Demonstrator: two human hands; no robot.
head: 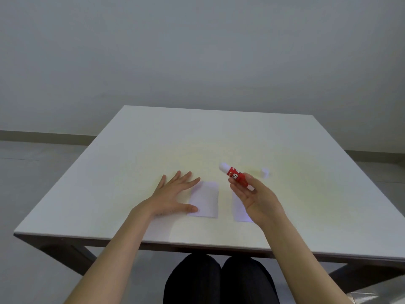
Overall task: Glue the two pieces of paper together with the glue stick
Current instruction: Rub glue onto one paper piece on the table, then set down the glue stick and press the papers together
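Two small white paper pieces lie side by side on the white table. My left hand rests flat with fingers spread, its thumb and fingertips on the left edge of the left paper. My right hand hovers above the right paper, covering most of it, and holds a red glue stick between thumb and fingers. The stick is uncapped, its white glue end pointing up and to the far left. Its white cap lies on the table just right of the stick.
The table's near edge runs just in front of my knees. A plain grey wall and floor lie beyond the far edge.
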